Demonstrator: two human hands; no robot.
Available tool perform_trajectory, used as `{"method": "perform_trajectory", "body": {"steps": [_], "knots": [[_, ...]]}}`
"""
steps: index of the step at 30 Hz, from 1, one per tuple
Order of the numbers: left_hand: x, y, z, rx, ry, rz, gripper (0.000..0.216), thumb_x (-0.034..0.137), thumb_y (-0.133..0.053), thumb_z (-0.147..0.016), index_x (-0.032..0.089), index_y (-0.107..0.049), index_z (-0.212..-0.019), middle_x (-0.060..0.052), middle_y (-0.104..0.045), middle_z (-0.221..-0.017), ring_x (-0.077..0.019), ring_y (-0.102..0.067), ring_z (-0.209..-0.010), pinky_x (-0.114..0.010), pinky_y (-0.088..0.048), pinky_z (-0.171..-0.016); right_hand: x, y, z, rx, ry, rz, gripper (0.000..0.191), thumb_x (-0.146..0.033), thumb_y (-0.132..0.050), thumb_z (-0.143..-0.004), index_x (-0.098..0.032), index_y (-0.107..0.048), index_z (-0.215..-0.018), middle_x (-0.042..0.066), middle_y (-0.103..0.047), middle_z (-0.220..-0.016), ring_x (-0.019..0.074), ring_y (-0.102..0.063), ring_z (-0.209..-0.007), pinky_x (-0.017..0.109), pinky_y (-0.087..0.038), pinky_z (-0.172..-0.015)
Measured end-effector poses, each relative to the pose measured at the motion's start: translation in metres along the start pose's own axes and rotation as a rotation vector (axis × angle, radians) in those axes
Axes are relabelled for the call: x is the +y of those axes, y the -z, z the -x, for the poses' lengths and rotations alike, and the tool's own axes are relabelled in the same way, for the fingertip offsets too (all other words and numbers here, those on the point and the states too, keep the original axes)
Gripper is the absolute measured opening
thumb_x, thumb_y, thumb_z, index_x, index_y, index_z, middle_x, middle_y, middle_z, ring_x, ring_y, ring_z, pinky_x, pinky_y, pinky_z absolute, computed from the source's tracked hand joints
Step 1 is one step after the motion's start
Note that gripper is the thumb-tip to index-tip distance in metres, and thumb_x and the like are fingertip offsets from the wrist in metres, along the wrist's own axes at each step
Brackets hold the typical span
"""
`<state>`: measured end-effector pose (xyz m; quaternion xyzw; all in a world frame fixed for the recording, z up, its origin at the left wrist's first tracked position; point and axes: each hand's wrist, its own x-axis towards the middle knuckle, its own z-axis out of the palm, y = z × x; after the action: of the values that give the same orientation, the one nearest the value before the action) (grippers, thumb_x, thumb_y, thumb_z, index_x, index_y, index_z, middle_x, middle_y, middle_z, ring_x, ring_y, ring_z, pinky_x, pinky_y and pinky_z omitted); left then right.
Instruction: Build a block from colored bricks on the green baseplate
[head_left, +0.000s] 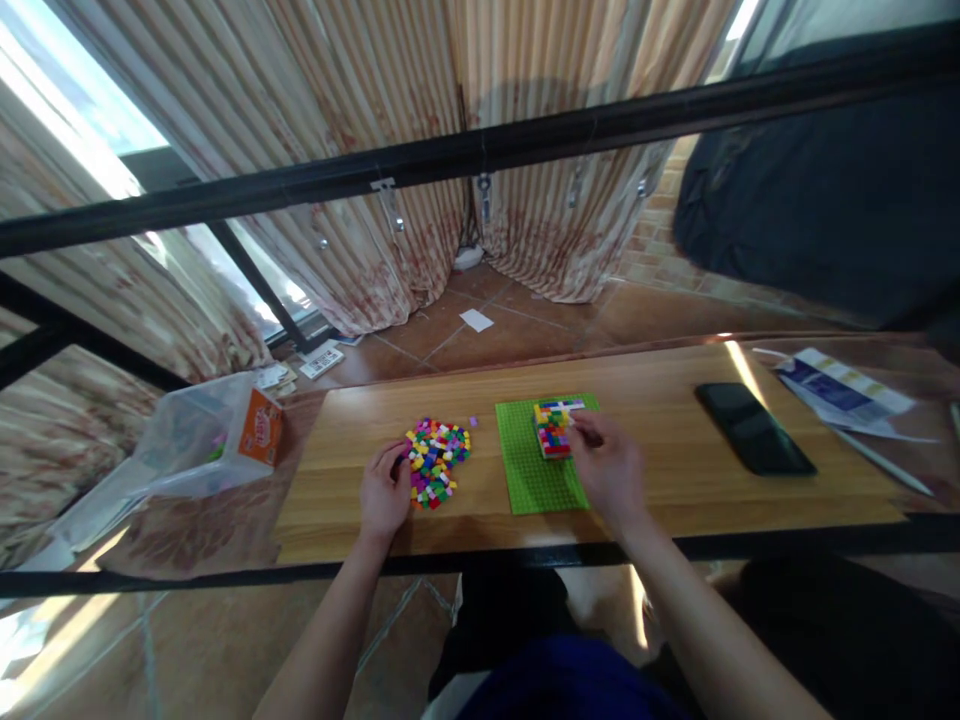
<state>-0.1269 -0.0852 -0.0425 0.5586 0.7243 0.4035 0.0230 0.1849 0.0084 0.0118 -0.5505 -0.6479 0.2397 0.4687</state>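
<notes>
A loose pile of small multicoloured toy bricks (436,462) lies on the wooden board. My left hand (385,492) rests at the pile's left edge, its fingers loosely curved with a gap between them and the thumb. Right of the pile is a green studded baseplate (523,470). On it stands a block built of coloured bricks (553,440), several layers high. My right hand (609,465) is over the baseplate's right side, thumb and forefinger pinched together against the block's upper right. Whatever is between those fingertips is hidden.
A single purple brick (473,421) lies apart from the pile. On the right are a black phone (754,428), papers (847,385) and a white stick-like item (885,462). A clear plastic bin (191,440) with an orange label stands left. A black bar (525,148) crosses beyond the board.
</notes>
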Motion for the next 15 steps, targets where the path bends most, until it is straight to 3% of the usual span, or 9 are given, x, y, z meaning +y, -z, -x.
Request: {"method": "perform_trajectory", "body": {"steps": [4, 10, 15], "knots": [[0.002, 0.000, 0.001, 0.002, -0.008, 0.004, 0.025, 0.027, -0.050, -0.091, 0.019, -0.068, -0.105, -0.010, -0.069, -0.114, -0.0237, -0.063, -0.111, -0.044, -0.050, -0.102, -0.028, -0.041, 0.005, -0.273, 0.229, 0.131, 0.028, -0.022, -0.047, -0.092, -0.018, -0.070, -0.108, 0.010, -0.072, -0.097, 0.0217, -0.065, -0.090, 0.034, -0.049, -0.086], [0.004, 0.001, 0.003, 0.006, 0.000, 0.013, 0.023, 0.027, -0.050, -0.092, 0.019, -0.069, -0.104, -0.010, -0.069, -0.114, -0.0235, -0.064, -0.111, -0.044, -0.051, -0.102, -0.047, -0.102, -0.015, -0.574, 0.237, 0.428, 0.033, -0.015, -0.042, -0.096, -0.017, -0.067, -0.118, 0.011, -0.069, -0.108, 0.0205, -0.060, -0.102, 0.028, -0.041, -0.093], [0.009, 0.002, 0.002, 0.022, 0.007, 0.020, 0.025, 0.028, -0.046, -0.095, 0.019, -0.070, -0.101, -0.010, -0.070, -0.111, -0.0224, -0.064, -0.108, -0.043, -0.051, -0.102, -0.043, -0.126, -0.029, -0.659, 0.237, 0.567, 0.028, -0.016, -0.044, -0.096, -0.015, -0.070, -0.108, 0.014, -0.067, -0.108, 0.0210, -0.059, -0.102, 0.029, -0.039, -0.091]]}}
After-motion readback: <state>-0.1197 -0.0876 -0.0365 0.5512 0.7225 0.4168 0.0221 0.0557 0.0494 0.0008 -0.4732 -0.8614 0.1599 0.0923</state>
